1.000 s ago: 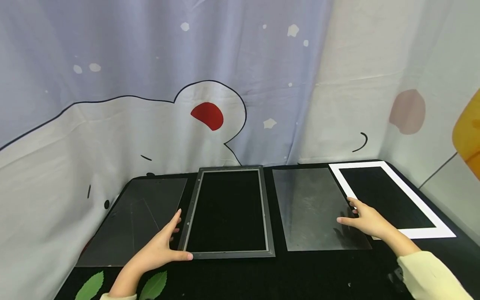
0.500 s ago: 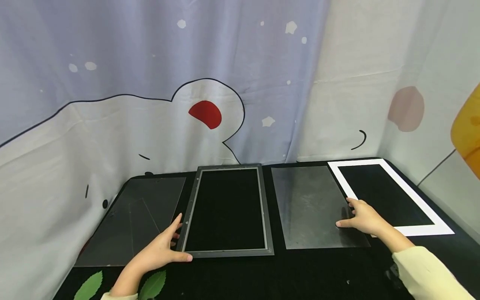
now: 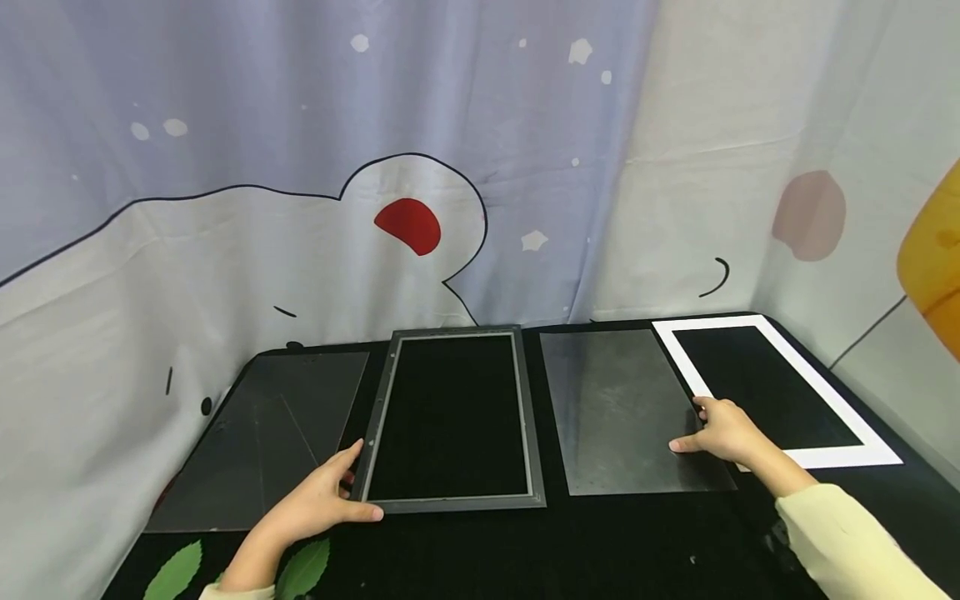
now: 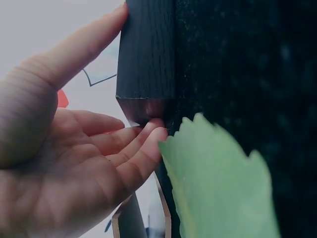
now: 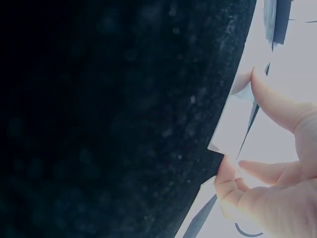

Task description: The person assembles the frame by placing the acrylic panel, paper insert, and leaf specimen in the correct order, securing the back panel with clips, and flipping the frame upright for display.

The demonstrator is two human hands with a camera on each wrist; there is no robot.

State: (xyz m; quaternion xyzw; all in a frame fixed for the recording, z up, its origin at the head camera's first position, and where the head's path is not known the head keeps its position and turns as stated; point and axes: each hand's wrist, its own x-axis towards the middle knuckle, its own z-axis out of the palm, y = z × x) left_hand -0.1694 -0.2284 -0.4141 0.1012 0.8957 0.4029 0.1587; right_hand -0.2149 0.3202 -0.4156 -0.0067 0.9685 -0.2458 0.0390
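Note:
A dark grey picture frame [image 3: 536, 467] lies flat on the black cloth. At its near-left corner is my left hand [image 3: 303, 504]; the thumb reaches along the front edge and the fingers touch the left side. In the left wrist view my fingertips [image 4: 153, 124] meet the frame's end face [image 4: 141, 110]. To the right lies a transparent sheet [image 3: 607, 417]. My right hand [image 3: 731, 433] spans its right edge, thumb on the sheet and fingers beside the edge. The right wrist view shows the thumb's reflection in the sheet [image 5: 233, 124].
A dark backing board [image 3: 277, 425] lies left of the frame. A white picture mat [image 3: 840, 457] lies at the far right, close to my right hand. Green leaves [image 3: 174, 571] show beside my left forearm. A printed curtain [image 3: 315, 267] hangs behind.
My right thumb has come down a little onto the sheet, and my left fingers have drawn closer to the frame's side. The head view has shifted slightly. The frame and sheet stay in place.

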